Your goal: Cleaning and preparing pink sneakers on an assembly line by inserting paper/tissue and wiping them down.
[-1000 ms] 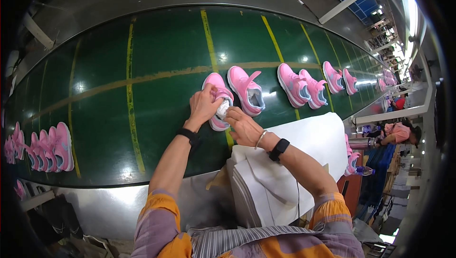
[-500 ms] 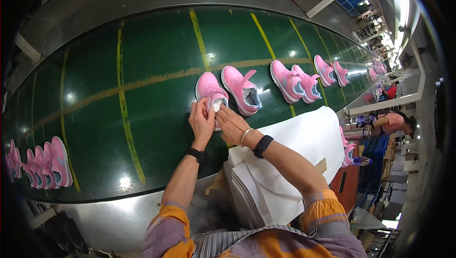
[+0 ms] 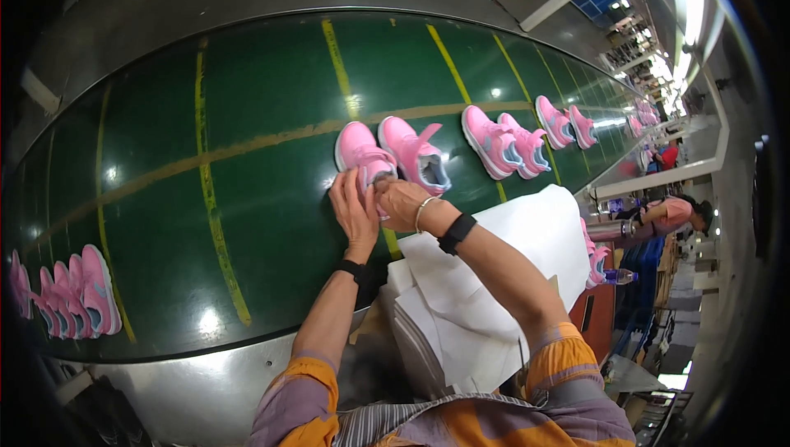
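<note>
Two hands are at work on one pink shoe [image 3: 362, 155] at the near middle of the green conveyor belt [image 3: 271, 225]. My left hand [image 3: 352, 210] is cupped against the shoe's heel end, fingers curled upward and pressed to the upper. My right hand [image 3: 401, 200] sits just beside it, fingers bent and closed toward the same heel opening; the two hands touch or nearly touch. I cannot confirm what the fingertips pinch, because the hands cover that part of the shoe; it may be a wad of paper or the tongue.

The shoe lies on its sole, toe pointing away from me, with a strap across the instep. A second pink shoe [image 3: 415, 151] stands immediately to its right, strap flap raised, grey lining visible at the opening.

I wear a black wristband [image 3: 350, 267] on the left wrist. The right wrist carries a black watch [image 3: 457, 233] and a thin bracelet [image 3: 421, 212].

Below my right forearm, a stack of white paper sheets [image 3: 494, 282] rests at the belt's near edge.

Further right along the belt, another pair of pink shoes [image 3: 502, 141] stands side by side, with more pairs beyond. At the far left edge, a cluster of pink shoes [image 3: 70, 291] sits together.

At the right, a person in a pink top [image 3: 671, 215] leans over.
</note>
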